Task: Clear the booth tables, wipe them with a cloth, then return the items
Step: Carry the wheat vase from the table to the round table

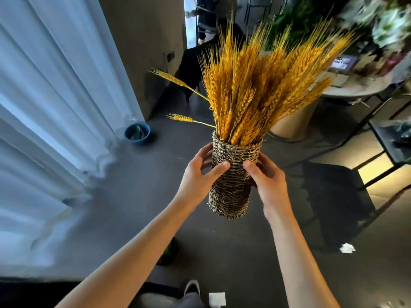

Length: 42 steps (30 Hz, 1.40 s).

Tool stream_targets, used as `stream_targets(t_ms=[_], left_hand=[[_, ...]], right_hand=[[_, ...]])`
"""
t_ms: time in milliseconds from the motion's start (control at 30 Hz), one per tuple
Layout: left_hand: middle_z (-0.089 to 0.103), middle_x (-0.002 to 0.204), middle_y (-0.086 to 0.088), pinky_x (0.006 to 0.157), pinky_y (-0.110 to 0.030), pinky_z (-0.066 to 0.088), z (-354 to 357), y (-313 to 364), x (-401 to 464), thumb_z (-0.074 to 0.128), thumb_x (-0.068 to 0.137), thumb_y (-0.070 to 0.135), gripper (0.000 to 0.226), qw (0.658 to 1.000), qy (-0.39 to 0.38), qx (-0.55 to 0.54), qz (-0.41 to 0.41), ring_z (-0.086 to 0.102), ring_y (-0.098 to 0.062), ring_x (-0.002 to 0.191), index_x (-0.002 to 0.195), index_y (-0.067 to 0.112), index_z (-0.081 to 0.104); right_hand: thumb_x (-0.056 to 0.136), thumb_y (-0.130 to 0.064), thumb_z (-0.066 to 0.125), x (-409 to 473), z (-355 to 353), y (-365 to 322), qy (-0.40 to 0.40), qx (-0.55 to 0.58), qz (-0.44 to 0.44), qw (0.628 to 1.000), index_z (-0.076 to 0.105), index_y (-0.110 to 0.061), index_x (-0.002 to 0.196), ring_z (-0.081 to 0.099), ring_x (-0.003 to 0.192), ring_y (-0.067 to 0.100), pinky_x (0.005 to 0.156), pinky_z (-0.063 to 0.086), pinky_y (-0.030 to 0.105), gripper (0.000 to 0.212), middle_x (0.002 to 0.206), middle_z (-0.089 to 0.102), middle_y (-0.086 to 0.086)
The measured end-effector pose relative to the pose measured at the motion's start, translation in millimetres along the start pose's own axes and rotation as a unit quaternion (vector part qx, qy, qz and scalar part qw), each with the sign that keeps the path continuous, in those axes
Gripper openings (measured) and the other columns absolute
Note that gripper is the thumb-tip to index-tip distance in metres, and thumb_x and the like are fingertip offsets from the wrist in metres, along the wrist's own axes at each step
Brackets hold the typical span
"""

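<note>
A woven vase [231,181] full of dried yellow wheat [262,85] is held up in the air over the dark floor [138,192], tilted a little so the wheat fans up and to the right. Two stray stalks stick out to the left of the bunch.

The left hand [200,174] grips the vase from its left side: the thumb lies across the front of the weave and the fingers curl round the far side, spread slightly apart. The right hand [266,176] grips it from the right, thumb pressed on the front near the left thumb, fingers wrapped behind the vase (their tips are hidden). Both hands sit on the upper half of the vase, just under its rim.

Left of the vase hangs a pale curtain [55,107], and a blue bowl [137,132] stands on the floor by the curtain's foot. Behind the vase, to the right, is a round table [355,90] with greenery and blurred clutter on it; a dark-framed low table [387,141] stands further right. Below the vase, a scrap of white paper [347,248] lies on the floor to the right, and another white scrap [216,299] lies near the bottom edge beside a shoe [192,287].
</note>
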<state>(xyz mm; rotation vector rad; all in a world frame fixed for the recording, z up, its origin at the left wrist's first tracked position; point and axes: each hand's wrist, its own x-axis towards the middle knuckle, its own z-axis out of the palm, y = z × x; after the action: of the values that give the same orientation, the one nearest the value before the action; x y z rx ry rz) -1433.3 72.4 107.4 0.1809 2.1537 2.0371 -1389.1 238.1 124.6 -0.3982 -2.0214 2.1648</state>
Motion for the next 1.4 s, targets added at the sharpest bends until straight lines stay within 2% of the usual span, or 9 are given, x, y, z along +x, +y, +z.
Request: stream_targets(t_ms=[133,300,433,633,767,900,1033,1267,1400], left_hand=[[0.068,0.126,0.004,0.104,-0.046,0.052,8,1,65,0.078,0.071,0.057,0.074,1.000,-0.017,-0.005,0.007,0.065,-0.014,0.118,0.137,0.035,0.053],[0.066,0.129,0.005,0.105,-0.045,0.052,31,21,173,0.077,0.070,0.058,0.073,0.997,-0.075,-0.012,0.030,0.065,-0.014,0.118,0.135,0.037,0.053],[0.067,0.129,0.007,0.104,-0.044,0.052,54,38,242,0.076,0.070,0.059,0.064,0.992,-0.120,-0.012,0.036,0.065,-0.011,0.117,0.128,0.047,0.054],[0.071,0.121,0.002,0.104,-0.043,0.052,111,53,330,0.076,0.069,0.055,0.074,0.983,-0.174,-0.021,0.047,0.067,-0.012,0.113,0.136,0.029,0.057],[0.072,0.118,0.003,0.102,-0.044,0.053,161,55,377,0.077,0.070,0.053,0.068,0.975,-0.217,-0.026,0.050,0.068,-0.013,0.111,0.132,0.032,0.058],[0.073,0.115,0.007,0.100,-0.042,0.055,231,52,437,0.076,0.079,0.041,0.051,0.968,-0.248,-0.021,0.045,0.069,-0.011,0.110,0.127,0.038,0.058],[0.073,0.119,0.002,0.098,-0.040,0.056,306,57,501,0.075,0.073,0.051,0.061,0.965,-0.255,-0.026,0.052,0.069,-0.014,0.111,0.130,0.035,0.058],[0.074,0.115,-0.001,0.095,-0.043,0.057,420,77,602,0.078,0.068,0.054,0.050,0.969,-0.240,-0.040,0.047,0.070,-0.022,0.110,0.115,0.053,0.062],[0.074,0.116,-0.001,0.092,-0.036,0.057,468,77,654,0.077,0.070,0.053,0.062,0.971,-0.233,-0.024,0.045,0.069,-0.018,0.111,0.129,0.040,0.062]], right_hand=[[0.091,-0.021,0.070,58,-3,-7,0.012,0.000,-0.004,1.000,0.068,-0.023,0.122,0.069,0.108,0.011,0.102,0.052,0.043,0.031,0.110,0.076,-0.005],[0.091,-0.027,0.070,145,-13,-29,0.067,-0.015,-0.031,0.997,0.070,-0.029,0.115,0.069,0.108,0.010,0.101,0.052,0.043,0.024,0.110,0.075,-0.007],[0.091,-0.029,0.070,200,-26,-48,0.112,-0.015,-0.040,0.993,0.070,-0.033,0.112,0.069,0.102,0.003,0.096,0.054,0.036,0.021,0.106,0.075,-0.012],[0.092,-0.023,0.070,273,-66,-64,0.166,0.005,-0.063,0.984,0.070,-0.029,0.110,0.069,0.102,0.004,0.088,0.055,0.027,0.019,0.104,0.076,-0.012],[0.088,-0.032,0.071,313,-110,-63,0.206,-0.008,-0.069,0.976,0.071,-0.035,0.105,0.069,0.101,0.002,0.085,0.052,0.025,0.018,0.102,0.076,-0.015],[0.084,-0.033,0.073,373,-172,-58,0.231,0.022,-0.063,0.971,0.073,-0.029,0.108,0.069,0.108,0.011,0.093,0.052,0.035,0.024,0.108,0.076,-0.006],[0.092,-0.020,0.070,445,-242,-62,0.238,0.032,-0.067,0.968,0.071,-0.029,0.106,0.070,0.102,0.005,0.086,0.052,0.025,0.017,0.102,0.076,-0.012],[0.090,-0.026,0.073,553,-349,-92,0.216,0.016,-0.074,0.973,0.071,-0.030,0.106,0.070,0.102,0.007,0.091,0.055,0.032,0.017,0.104,0.076,-0.009],[0.080,-0.041,0.070,607,-393,-98,0.216,-0.018,-0.075,0.973,0.070,-0.035,0.108,0.068,0.101,0.000,0.086,0.055,0.024,0.028,0.103,0.075,-0.016]])
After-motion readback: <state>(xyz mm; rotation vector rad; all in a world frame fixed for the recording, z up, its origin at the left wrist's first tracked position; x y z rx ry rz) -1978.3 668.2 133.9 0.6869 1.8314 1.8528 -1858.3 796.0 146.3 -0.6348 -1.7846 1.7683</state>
